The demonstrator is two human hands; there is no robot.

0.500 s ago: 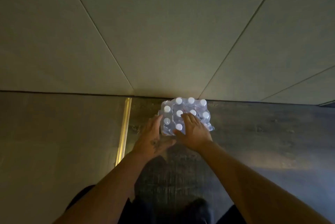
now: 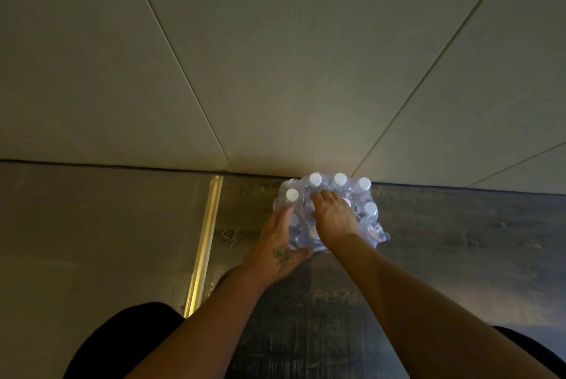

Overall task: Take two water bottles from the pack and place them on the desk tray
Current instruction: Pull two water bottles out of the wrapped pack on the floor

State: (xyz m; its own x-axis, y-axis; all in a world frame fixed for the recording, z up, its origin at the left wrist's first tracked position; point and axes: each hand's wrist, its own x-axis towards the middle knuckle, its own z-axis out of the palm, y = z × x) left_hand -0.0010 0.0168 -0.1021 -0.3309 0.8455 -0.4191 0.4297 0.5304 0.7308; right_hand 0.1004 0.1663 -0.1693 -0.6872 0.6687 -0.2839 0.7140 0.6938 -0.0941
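Observation:
A shrink-wrapped pack of water bottles (image 2: 366, 194) with white caps stands on the dark floor against the wall. My left hand (image 2: 281, 247) clasps its near left corner, fingers running up the left side below one cap (image 2: 292, 194) and thumb along the near edge. My right hand (image 2: 335, 219) lies on top of the pack, fingers curled down among the middle bottles and hiding them. Whether it grips a bottle or only the wrap is unclear. No desk tray is in view.
Pale wall panels (image 2: 275, 72) rise straight behind the pack. A brass strip (image 2: 205, 240) splits the dark wood floor (image 2: 459, 256) from a paler floor (image 2: 92, 240) on the left. My dark-clothed knees (image 2: 122, 342) fill the bottom corners.
My left hand has closed in tighter against the pack's left side. The wrap at the near right looks more crumpled. My right hand stays on top.

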